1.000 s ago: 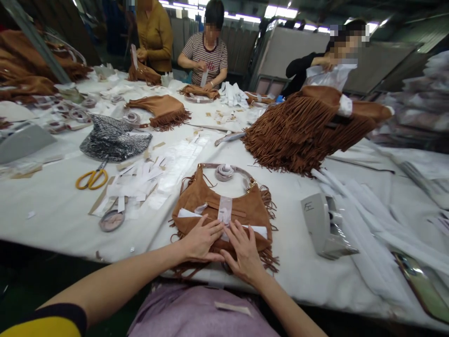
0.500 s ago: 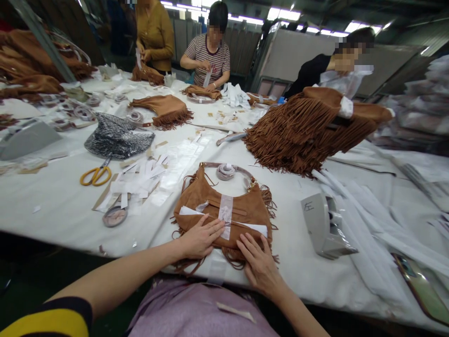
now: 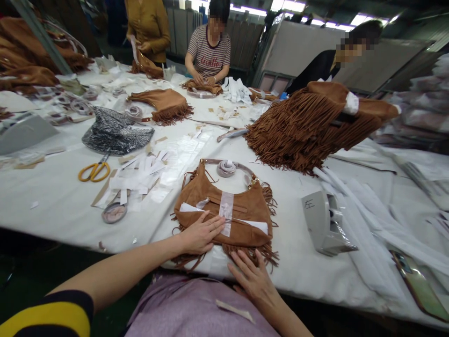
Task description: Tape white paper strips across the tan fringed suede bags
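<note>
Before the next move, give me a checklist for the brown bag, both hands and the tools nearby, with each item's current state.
1. Left hand on the bag: ok, spread on its lower front, fingertips at the translucent strip.
2. Right hand on the bag's main body: not ok, it lies below, by the fringe.
3. Strip across the bag's middle: ok. Stuck down along its whole length: cannot tell.
4. White paper fully covered: not ok, it shows on both sides of the strip.
5. Yellow-handled scissors apart from the bag: ok.
6. Grey tape dispenser apart from the bag: ok.
</note>
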`<action>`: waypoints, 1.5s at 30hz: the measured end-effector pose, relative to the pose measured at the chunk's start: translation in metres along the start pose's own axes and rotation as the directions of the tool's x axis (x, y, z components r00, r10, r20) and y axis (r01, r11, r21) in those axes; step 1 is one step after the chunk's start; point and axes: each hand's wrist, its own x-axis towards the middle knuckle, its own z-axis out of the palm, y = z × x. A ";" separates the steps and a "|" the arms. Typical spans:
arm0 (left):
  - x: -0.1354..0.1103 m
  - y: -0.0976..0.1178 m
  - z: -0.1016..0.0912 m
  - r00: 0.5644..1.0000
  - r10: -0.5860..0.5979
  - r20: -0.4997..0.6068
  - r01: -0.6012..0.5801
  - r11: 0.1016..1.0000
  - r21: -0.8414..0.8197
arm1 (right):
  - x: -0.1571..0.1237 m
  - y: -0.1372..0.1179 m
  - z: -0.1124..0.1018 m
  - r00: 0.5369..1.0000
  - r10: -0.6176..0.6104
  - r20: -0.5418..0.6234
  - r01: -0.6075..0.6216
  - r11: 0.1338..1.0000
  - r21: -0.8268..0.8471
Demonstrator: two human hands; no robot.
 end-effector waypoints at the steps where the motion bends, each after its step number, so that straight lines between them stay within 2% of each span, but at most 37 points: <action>1: 0.000 0.000 0.000 1.000 -0.001 0.000 0.001 1.000 0.002 | 0.005 -0.005 0.004 0.999 -0.019 -0.034 0.018 1.000 -0.009; 3: 0.000 0.000 0.001 1.000 0.000 0.005 0.000 1.000 0.007 | 0.019 -0.015 0.014 0.991 -0.044 -0.125 0.042 0.999 -0.012; 7: 0.001 -0.001 0.001 1.000 0.008 0.011 -0.008 1.000 0.016 | 0.042 -0.026 0.029 0.957 -0.012 -0.289 0.034 0.997 0.072; 12: 0.001 -0.001 -0.001 1.000 0.009 0.005 -0.010 1.000 0.013 | 0.050 -0.032 0.029 0.918 0.045 -0.394 0.047 0.974 0.222; 16: 0.001 0.000 -0.005 1.000 0.013 0.003 -0.013 1.000 -0.002 | 0.054 -0.037 0.022 0.892 0.236 -0.386 -0.093 0.931 0.354; 18: 0.001 0.000 -0.006 1.000 0.014 0.007 -0.014 1.000 0.001 | 0.057 -0.038 0.018 0.871 0.278 -0.406 -0.113 0.916 0.385; 21: 0.002 0.000 -0.006 1.000 0.012 0.014 -0.012 1.000 0.016 | 0.059 -0.038 0.016 0.852 0.261 -0.454 -0.082 0.923 0.377; 27: 0.001 0.000 -0.001 1.000 0.009 0.004 -0.009 0.999 0.044 | 0.058 -0.044 0.023 0.848 0.209 -0.488 -0.054 0.948 0.314; 34: 0.000 0.000 0.002 1.000 0.000 -0.006 0.001 0.998 0.069 | 0.049 -0.055 0.038 0.874 0.287 -0.393 -0.091 0.890 0.447; 39: 0.001 0.001 0.002 1.000 -0.005 0.001 0.005 0.997 0.079 | 0.044 -0.057 0.047 0.887 0.285 -0.363 -0.080 0.870 0.487; 42: 0.001 0.003 0.003 1.000 -0.012 -0.003 0.012 0.996 0.084 | 0.047 -0.053 0.044 0.897 0.266 -0.354 -0.052 0.857 0.512; 45: 0.001 0.004 0.001 1.000 -0.013 -0.010 0.014 0.995 0.103 | 0.055 -0.045 0.031 0.901 0.219 -0.374 -0.011 0.874 0.486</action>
